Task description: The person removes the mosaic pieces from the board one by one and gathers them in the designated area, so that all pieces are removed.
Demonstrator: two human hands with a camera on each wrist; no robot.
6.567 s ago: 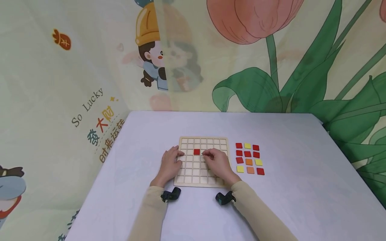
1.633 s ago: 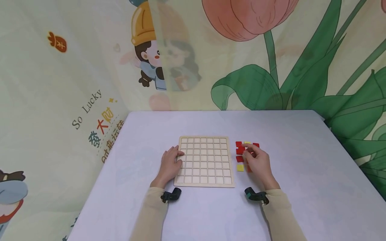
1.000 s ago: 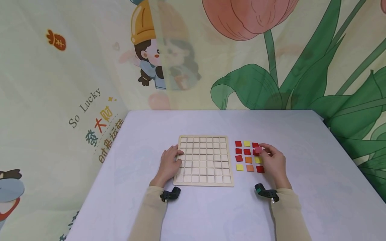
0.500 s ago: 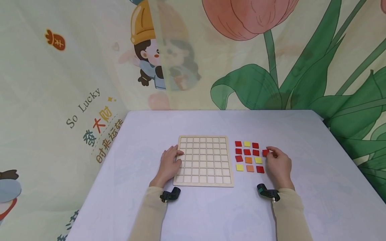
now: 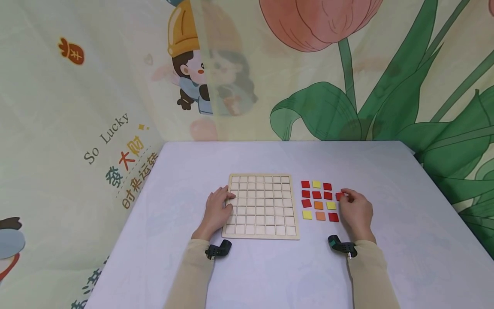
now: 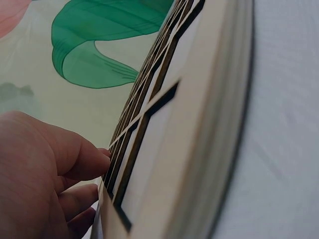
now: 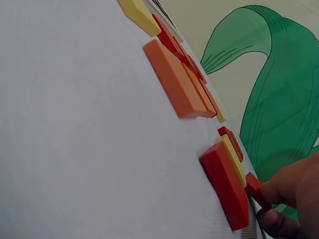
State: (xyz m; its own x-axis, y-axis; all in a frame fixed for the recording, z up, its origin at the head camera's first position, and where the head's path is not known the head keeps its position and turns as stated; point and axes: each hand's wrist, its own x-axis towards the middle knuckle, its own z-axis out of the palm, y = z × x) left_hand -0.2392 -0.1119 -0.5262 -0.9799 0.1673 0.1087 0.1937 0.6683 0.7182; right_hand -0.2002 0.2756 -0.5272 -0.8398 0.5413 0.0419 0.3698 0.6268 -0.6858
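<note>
A pale wooden grid board (image 5: 260,207) lies flat on the table, its cells bare where visible. My left hand (image 5: 217,212) rests on its left edge, fingers loosely bent; in the left wrist view the left hand (image 6: 45,174) touches the rim. Right of the board, my right hand (image 5: 356,214) pinches a red square tile (image 5: 338,196) between thumb and fingertips, beside the rows of tiles. In the right wrist view that red tile (image 7: 256,190) is tilted between the fingers, close to the table; whether it touches cannot be told.
Several square tiles lie in rows between board and right hand: red ones such as this red tile (image 5: 333,217), a yellow tile (image 5: 307,215) and an orange tile (image 5: 320,216). White cloth covers the table (image 5: 262,274). A printed curtain (image 5: 231,77) hangs behind its back edge.
Earlier a red tile sat in the board, under my right hand's reach. The board now shows none; my right hand has moved right past the rows with a red tile. My left hand stayed.
</note>
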